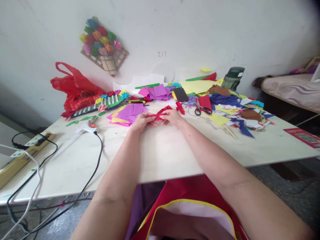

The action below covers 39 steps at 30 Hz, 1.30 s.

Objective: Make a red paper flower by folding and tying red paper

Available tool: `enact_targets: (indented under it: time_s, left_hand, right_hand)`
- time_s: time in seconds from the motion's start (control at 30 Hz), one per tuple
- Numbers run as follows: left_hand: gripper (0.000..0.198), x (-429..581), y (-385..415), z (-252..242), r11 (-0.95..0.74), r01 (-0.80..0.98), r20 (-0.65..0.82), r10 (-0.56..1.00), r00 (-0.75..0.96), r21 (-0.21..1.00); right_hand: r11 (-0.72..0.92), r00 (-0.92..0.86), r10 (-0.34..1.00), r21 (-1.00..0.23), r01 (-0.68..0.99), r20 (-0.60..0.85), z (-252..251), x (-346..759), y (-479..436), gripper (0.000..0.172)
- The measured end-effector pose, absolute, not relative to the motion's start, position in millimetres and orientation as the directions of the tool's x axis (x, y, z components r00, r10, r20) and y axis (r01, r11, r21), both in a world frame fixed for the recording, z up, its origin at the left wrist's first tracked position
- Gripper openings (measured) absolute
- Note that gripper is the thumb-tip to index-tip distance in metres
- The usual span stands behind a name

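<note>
Between both hands, just above the middle of the white table [165, 156], is a small piece of red paper or cloth [158, 116]. My left hand [142, 122] pinches its left side, and my right hand [172, 118] pinches its right side. The fingers hide part of the red piece, so its exact shape is unclear. To the left of my left hand lies a stack of purple, yellow and pink sheets [132, 111]. Another red scrap [180, 108] rests beyond my right hand, with black-handled scissors [203, 109] on a red sheet further right.
A white glue gun [87, 129] with a black cord lies at the left, near a power strip [27, 153]. A red plastic bag [75, 86], a flower-decorated green panel [102, 105], a phone [181, 94], heaped colourful scraps [230, 106] and a dark green bottle [232, 80] line the back.
</note>
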<state>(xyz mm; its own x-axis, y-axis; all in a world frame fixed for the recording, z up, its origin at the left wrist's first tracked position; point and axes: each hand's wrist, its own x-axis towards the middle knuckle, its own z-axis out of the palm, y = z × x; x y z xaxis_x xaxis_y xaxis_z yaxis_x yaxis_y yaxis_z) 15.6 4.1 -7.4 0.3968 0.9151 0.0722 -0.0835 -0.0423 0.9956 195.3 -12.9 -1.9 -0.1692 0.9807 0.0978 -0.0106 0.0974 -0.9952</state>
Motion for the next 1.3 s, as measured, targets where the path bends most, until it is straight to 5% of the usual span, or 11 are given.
enact_targets:
  time_s: [1.3]
  left_hand:
    - [0.020, 9.5, 6.9, -9.8, 0.046, -0.235, 0.069, 0.885, 0.460, 0.971]
  right_hand:
    - [0.151, -0.205, 0.962, -0.976, -0.158, 0.182, -1.0, 200.1, -12.8, 0.014]
